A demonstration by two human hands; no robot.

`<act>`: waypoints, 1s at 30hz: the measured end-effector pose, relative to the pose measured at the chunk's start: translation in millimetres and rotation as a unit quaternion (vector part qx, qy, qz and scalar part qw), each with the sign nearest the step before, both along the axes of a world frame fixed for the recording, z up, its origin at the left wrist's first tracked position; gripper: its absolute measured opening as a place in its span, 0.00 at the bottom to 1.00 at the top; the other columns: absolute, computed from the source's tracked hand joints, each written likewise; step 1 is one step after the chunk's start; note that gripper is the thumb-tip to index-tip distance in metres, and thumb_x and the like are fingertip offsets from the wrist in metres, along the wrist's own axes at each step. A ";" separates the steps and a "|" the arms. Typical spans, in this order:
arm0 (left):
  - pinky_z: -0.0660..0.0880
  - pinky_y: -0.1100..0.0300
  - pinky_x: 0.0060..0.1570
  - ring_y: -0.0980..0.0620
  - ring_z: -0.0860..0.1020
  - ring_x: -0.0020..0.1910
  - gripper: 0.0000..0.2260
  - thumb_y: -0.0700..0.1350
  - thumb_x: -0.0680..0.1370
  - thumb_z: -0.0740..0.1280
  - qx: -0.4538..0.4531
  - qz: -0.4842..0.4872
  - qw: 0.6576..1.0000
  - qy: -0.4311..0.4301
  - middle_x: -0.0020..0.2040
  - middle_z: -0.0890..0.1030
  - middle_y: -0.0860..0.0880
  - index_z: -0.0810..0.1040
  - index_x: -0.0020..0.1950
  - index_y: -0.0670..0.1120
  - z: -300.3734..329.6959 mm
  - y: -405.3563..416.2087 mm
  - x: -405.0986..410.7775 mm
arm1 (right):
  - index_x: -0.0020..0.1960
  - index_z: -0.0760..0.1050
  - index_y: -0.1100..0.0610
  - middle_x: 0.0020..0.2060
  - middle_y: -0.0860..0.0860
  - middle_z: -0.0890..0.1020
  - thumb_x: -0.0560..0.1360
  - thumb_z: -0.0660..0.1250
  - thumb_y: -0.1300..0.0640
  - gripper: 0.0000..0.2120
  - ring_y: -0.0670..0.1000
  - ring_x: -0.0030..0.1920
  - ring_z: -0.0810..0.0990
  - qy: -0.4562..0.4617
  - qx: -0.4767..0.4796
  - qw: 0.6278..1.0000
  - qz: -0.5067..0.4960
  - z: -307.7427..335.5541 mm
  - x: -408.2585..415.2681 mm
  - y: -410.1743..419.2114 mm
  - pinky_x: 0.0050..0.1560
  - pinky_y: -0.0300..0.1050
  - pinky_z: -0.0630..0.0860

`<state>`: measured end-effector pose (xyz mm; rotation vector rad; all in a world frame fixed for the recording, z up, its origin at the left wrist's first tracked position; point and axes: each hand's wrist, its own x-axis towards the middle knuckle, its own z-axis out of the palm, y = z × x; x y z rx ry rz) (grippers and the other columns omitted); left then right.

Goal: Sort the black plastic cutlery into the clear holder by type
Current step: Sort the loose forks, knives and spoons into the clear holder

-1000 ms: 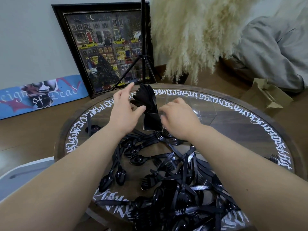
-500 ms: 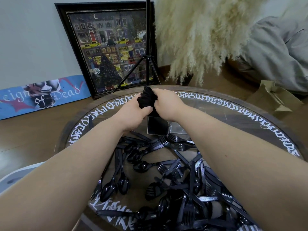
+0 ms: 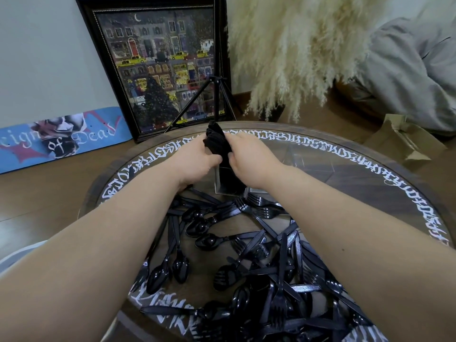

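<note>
— What have you got in your grip?

— A bunch of spoons (image 3: 217, 141), bowls up. My left hand (image 3: 197, 159) and right hand (image 3: 249, 159) both close round it from either side, thumbs near the front, and the handles stand down in the holder (image 3: 228, 183).

— Where does the holder sit?

— Upright on the worktop (image 3: 357, 174), toward the far side, just beyond the loose pile. The spoons fill its near compartment. Beside that, behind my right wrist, I see clear wall, but I cannot tell whether anything stands in it.

— So how far along are you?

— Early, I'd say. One batch of spoons is in, and I judge I'm squaring it up. Most of the work lies ahead of me: the pile (image 3: 259, 267) spreads across the near half of the worktop, with forks (image 3: 259, 208) just beside the holder, more spoons to the left, and knives crossed over everything.

— What's left, then?

— Forks and knives have to be picked out and stood by type, and the stray spoons added to this bunch.
</note>
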<state>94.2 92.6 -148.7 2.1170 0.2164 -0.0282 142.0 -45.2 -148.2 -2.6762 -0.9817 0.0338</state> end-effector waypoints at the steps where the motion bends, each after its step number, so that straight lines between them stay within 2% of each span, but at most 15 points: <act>1: 0.70 0.57 0.47 0.48 0.76 0.49 0.10 0.39 0.76 0.67 0.018 0.001 1.000 0.015 0.51 0.80 0.45 0.74 0.57 0.45 -1.6 0.9 -0.8 | 0.64 0.68 0.60 0.57 0.58 0.74 0.77 0.58 0.62 0.16 0.60 0.59 0.70 -0.004 -0.013 1.000 0.000 0.1 -0.7 -0.5 0.58 0.48 0.66; 3: 0.73 0.53 0.49 0.44 0.78 0.48 0.10 0.41 0.76 0.67 0.034 -0.003 0.999 0.043 0.51 0.81 0.41 0.74 0.58 0.45 -4.3 -0.5 -2.3 | 0.67 0.65 0.60 0.59 0.57 0.73 0.77 0.58 0.61 0.18 0.59 0.59 0.67 -0.021 -0.037 0.999 0.001 -0.9 -2.2 -1.0 0.59 0.48 0.63; 5: 0.73 0.51 0.51 0.43 0.78 0.47 0.10 0.42 0.77 0.66 0.036 -0.005 0.997 0.061 0.51 0.81 0.39 0.74 0.58 0.44 -5.6 -2.8 -2.1 | 0.68 0.63 0.60 0.60 0.57 0.72 0.77 0.58 0.60 0.20 0.59 0.59 0.66 -0.034 -0.049 0.998 -0.004 -3.2 -2.7 0.0 0.61 0.50 0.65; 8: 0.73 0.48 0.57 0.41 0.78 0.53 0.12 0.44 0.75 0.68 0.019 0.001 0.998 0.065 0.52 0.81 0.41 0.76 0.56 0.42 -6.4 -3.2 -3.6 | 0.68 0.63 0.60 0.61 0.57 0.72 0.77 0.58 0.58 0.20 0.59 0.60 0.65 -0.043 -0.056 0.997 -0.013 -2.8 -4.3 -1.1 0.61 0.52 0.67; 10: 0.73 0.44 0.60 0.41 0.79 0.53 0.11 0.43 0.74 0.68 -0.005 0.005 0.998 0.061 0.51 0.82 0.42 0.77 0.54 0.43 -7.7 -2.6 -8.0 | 0.69 0.62 0.60 0.62 0.56 0.71 0.77 0.58 0.59 0.20 0.60 0.61 0.65 -0.044 -0.056 0.997 -0.022 -1.4 -6.3 -5.1 0.61 0.52 0.66; 12: 0.73 0.46 0.61 0.42 0.79 0.54 0.13 0.42 0.74 0.68 -0.011 0.006 0.998 0.064 0.56 0.81 0.46 0.76 0.59 0.45 -9.5 -3.8 -16.7 | 0.70 0.60 0.60 0.63 0.56 0.71 0.77 0.58 0.60 0.22 0.59 0.61 0.64 -0.046 -0.054 0.997 -0.024 1.2 -10.1 -11.4 0.63 0.52 0.65; 14: 0.71 0.49 0.64 0.46 0.77 0.59 0.26 0.48 0.71 0.68 0.004 0.007 0.998 0.068 0.65 0.76 0.50 0.71 0.68 0.46 -11.2 -5.9 -27.6 | 0.70 0.61 0.59 0.62 0.55 0.71 0.78 0.57 0.59 0.21 0.58 0.60 0.65 -0.043 -0.047 0.998 -0.027 6.1 -17.9 -21.4 0.63 0.52 0.66; 16: 0.68 0.50 0.67 0.49 0.74 0.64 0.32 0.52 0.70 0.68 0.011 0.012 0.997 0.071 0.69 0.72 0.51 0.66 0.73 0.46 -12.7 -10.2 -41.2 | 0.72 0.60 0.59 0.63 0.55 0.71 0.80 0.57 0.57 0.22 0.58 0.61 0.64 -0.043 -0.037 0.998 -0.026 12.3 -31.1 -37.8 0.63 0.51 0.65; 18: 0.68 0.51 0.68 0.49 0.73 0.65 0.32 0.51 0.73 0.68 0.007 0.032 0.997 0.068 0.70 0.71 0.53 0.64 0.75 0.47 -15.3 -17.8 -55.3 | 0.75 0.58 0.58 0.67 0.54 0.69 0.80 0.57 0.56 0.24 0.58 0.65 0.63 -0.038 -0.022 0.999 -0.030 15.5 -46.5 -61.5 0.66 0.51 0.63; 20: 0.70 0.55 0.64 0.50 0.75 0.59 0.28 0.49 0.76 0.69 0.025 0.039 0.998 0.049 0.63 0.72 0.57 0.65 0.74 0.47 -17.2 -32.1 -70.2 | 0.76 0.59 0.56 0.70 0.53 0.68 0.80 0.59 0.55 0.25 0.58 0.68 0.63 -0.031 -0.013 0.998 -0.043 13.7 -62.6 -89.3 0.68 0.50 0.62; 21: 0.71 0.56 0.60 0.50 0.76 0.55 0.28 0.48 0.76 0.69 0.033 0.036 0.998 0.039 0.60 0.73 0.56 0.65 0.74 0.47 -18.3 -41.4 -76.6 | 0.76 0.59 0.54 0.70 0.53 0.68 0.80 0.60 0.54 0.26 0.57 0.68 0.63 -0.021 -0.011 0.998 -0.055 10.9 -70.3 -102.9 0.68 0.50 0.62; 23: 0.71 0.60 0.56 0.50 0.77 0.50 0.30 0.47 0.75 0.70 0.054 0.016 0.998 0.027 0.64 0.73 0.52 0.63 0.75 0.48 -20.6 -62.4 -87.8 | 0.75 0.61 0.51 0.70 0.51 0.69 0.79 0.63 0.53 0.26 0.56 0.68 0.65 0.004 -0.017 0.997 -0.081 2.9 -85.0 -128.6 0.66 0.49 0.64; 25: 0.69 0.62 0.59 0.49 0.77 0.56 0.32 0.49 0.74 0.71 0.086 -0.019 0.996 0.025 0.70 0.71 0.50 0.62 0.76 0.49 -26.6 -81.2 -95.8 | 0.74 0.63 0.50 0.68 0.51 0.71 0.78 0.64 0.53 0.26 0.55 0.66 0.67 0.025 -0.030 0.994 -0.102 -5.9 -98.0 -151.4 0.64 0.48 0.66; 27: 0.67 0.59 0.65 0.49 0.74 0.63 0.31 0.51 0.73 0.71 0.122 -0.059 0.991 0.021 0.70 0.70 0.49 0.65 0.74 0.51 -32.4 -98.6 -102.7 | 0.72 0.67 0.51 0.65 0.51 0.74 0.77 0.65 0.53 0.23 0.55 0.63 0.70 0.043 -0.036 0.991 -0.122 -11.7 -108.7 -170.9 0.60 0.44 0.67; 30: 0.65 0.57 0.68 0.48 0.71 0.65 0.27 0.54 0.73 0.70 0.195 -0.129 0.972 0.005 0.70 0.70 0.50 0.69 0.72 0.55 -39.0 -125.8 -113.7 | 0.67 0.73 0.54 0.60 0.51 0.77 0.77 0.66 0.55 0.18 0.52 0.59 0.75 0.072 -0.049 0.984 -0.158 -18.1 -122.0 -197.6 0.51 0.38 0.65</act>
